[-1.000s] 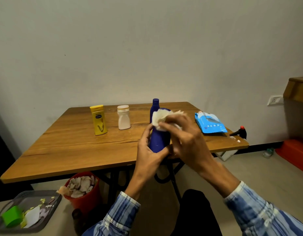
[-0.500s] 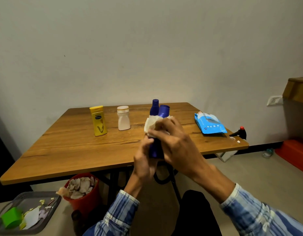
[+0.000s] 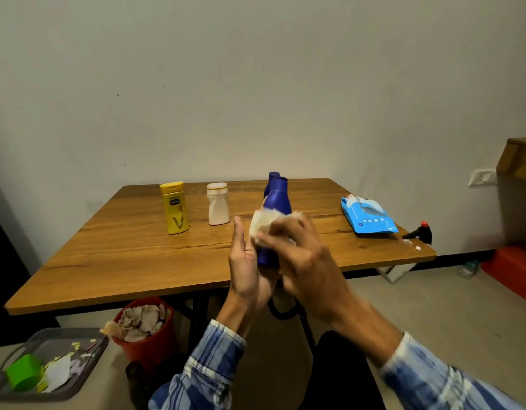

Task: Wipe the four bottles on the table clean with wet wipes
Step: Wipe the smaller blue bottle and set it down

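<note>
We see the yellow bottle [image 3: 175,208] and the white bottle [image 3: 217,204] upright on the table [image 3: 137,255], then our left hand [image 3: 250,270] gripping the blue bottle [image 3: 275,202] low, our right hand [image 3: 303,261] pinching the wet wipe [image 3: 266,224] against its middle, the wipes pack [image 3: 368,216] far right.

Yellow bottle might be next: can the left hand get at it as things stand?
Probably not yet: the left hand holds the blue bottle. Otherwise the table between it and the yellow bottle looks free.

Dark blue bottle [image 3: 276,199], yellow bottle [image 3: 175,210], white bottle [image 3: 218,207], off-white wipe [image 3: 263,223], light-blue pack [image 3: 368,216] and a brown wood-grain table [image 3: 122,255].
</note>
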Demonstrator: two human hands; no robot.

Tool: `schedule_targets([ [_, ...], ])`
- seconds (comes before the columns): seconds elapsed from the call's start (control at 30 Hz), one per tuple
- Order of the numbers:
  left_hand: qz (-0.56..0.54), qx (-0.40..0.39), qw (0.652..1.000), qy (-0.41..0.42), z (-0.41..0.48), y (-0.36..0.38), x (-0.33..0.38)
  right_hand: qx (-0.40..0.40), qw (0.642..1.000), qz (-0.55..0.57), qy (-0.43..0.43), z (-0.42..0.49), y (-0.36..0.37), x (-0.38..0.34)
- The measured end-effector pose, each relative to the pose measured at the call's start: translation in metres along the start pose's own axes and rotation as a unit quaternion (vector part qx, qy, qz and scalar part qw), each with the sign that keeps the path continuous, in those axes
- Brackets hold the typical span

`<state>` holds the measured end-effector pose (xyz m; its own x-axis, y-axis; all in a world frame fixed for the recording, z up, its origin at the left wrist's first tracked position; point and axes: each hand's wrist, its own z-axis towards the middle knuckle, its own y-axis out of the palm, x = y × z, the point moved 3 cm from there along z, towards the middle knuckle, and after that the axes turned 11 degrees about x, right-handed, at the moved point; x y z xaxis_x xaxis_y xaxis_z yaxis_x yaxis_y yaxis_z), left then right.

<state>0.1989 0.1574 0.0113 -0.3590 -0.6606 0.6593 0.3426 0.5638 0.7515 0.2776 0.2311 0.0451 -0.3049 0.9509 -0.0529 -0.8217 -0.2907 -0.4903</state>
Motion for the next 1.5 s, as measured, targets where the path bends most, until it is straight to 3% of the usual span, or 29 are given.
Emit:
schedule_targets([
  [0.1,0.008,0.004,1.000,-0.005,0.002,-0.007,-0.001,-0.046,0.997,0.009,-0.059,-0.019,0.004,-0.006],
  [0.27,-0.049,0.015,0.998,-0.034,0.004,0.000,-0.003,0.037,0.999,0.015,0.027,-0.002,-0.005,0.007],
  [0.4,-0.067,-0.001,0.997,-0.047,0.006,0.001,0.003,-0.006,0.998,0.006,-0.067,-0.018,0.001,-0.002],
  [0.53,-0.086,0.011,0.996,-0.010,0.011,0.002,0.007,0.093,0.993,-0.001,0.079,-0.013,-0.015,0.030],
  [0.57,-0.087,0.013,0.996,-0.012,0.013,0.002,0.007,0.105,0.991,-0.002,0.080,-0.011,-0.015,0.026],
  [0.7,-0.084,-0.008,0.995,-0.055,0.015,0.008,0.003,0.061,0.995,-0.031,-0.077,-0.019,0.003,-0.003],
  [0.83,-0.135,-0.015,0.990,-0.034,0.021,0.005,0.003,0.124,0.991,-0.057,-0.014,-0.013,-0.003,0.012],
  [0.97,-0.126,0.015,0.989,-0.071,0.020,0.007,0.000,0.107,0.984,-0.060,-0.127,-0.023,0.004,0.001],
  [1.13,-0.162,0.025,0.984,-0.070,0.018,0.013,0.007,0.178,0.980,-0.070,-0.054,-0.025,-0.002,0.012],
  [1.3,-0.148,0.043,0.984,-0.090,0.010,0.008,0.006,0.105,0.986,-0.076,-0.108,-0.030,0.002,0.016],
  [1.37,-0.148,0.054,0.984,-0.079,0.010,0.007,0.007,0.133,0.987,-0.076,-0.056,-0.032,-0.003,0.025],
  [1.47,-0.111,0.049,0.992,-0.021,0.010,0.008,0.010,0.215,0.972,-0.013,0.099,-0.025,-0.023,0.032],
  [1.5,-0.088,0.043,0.995,0.007,0.009,0.009,0.011,0.208,0.974,0.004,0.090,-0.020,-0.025,0.029],
])
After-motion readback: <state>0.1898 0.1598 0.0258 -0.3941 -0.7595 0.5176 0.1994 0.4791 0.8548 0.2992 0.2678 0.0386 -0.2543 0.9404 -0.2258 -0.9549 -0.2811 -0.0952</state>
